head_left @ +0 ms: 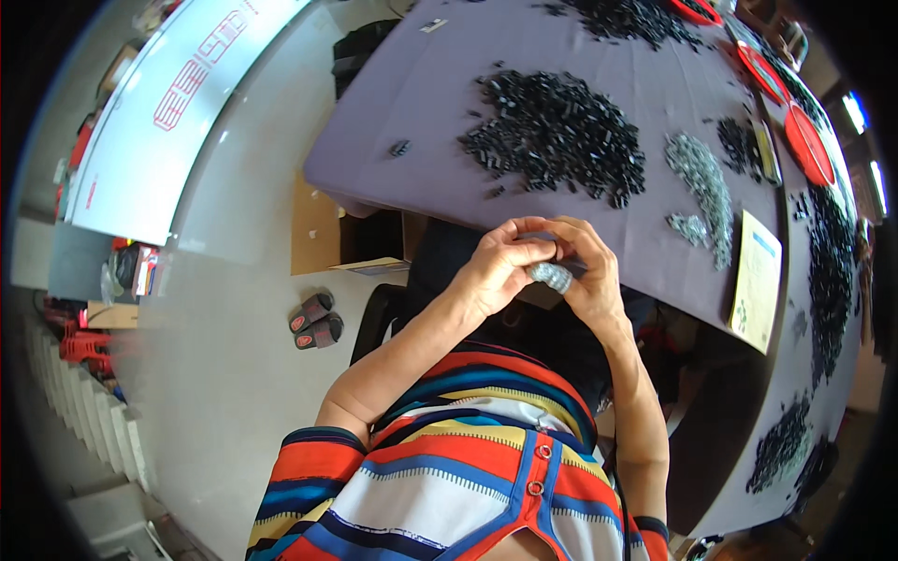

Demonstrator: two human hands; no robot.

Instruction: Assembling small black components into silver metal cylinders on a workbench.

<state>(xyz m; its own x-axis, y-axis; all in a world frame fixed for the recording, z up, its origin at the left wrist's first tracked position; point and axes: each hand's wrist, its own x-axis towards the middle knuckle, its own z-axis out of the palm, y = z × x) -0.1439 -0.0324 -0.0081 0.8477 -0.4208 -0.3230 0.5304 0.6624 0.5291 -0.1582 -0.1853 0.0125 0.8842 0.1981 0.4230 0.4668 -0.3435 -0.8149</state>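
In front of my body, just off the near edge of the purple-grey tablecloth [402, 103], my two hands meet with fingertips together. My right hand [593, 276] is closed around a short curved stack of small silvery, see-through pieces [552, 277]. The fingers of my left hand [500, 266] are pinched beside that stack; a small dark bit shows between the fingertips, too small to name. Beyond them on the cloth lies a big heap of small black tube-like pieces [557, 136]. A long pile of loose silvery pieces [702, 187] spreads to its right.
A yellowish paper sheet [756, 280] lies at the table's right edge. Red round trays [810, 145] and more black pieces [828, 271] are farther right. An open cardboard box [313, 229] and dark slippers [316, 321] rest on the floor at left. A small dark cluster [400, 148] sits near the left corner.
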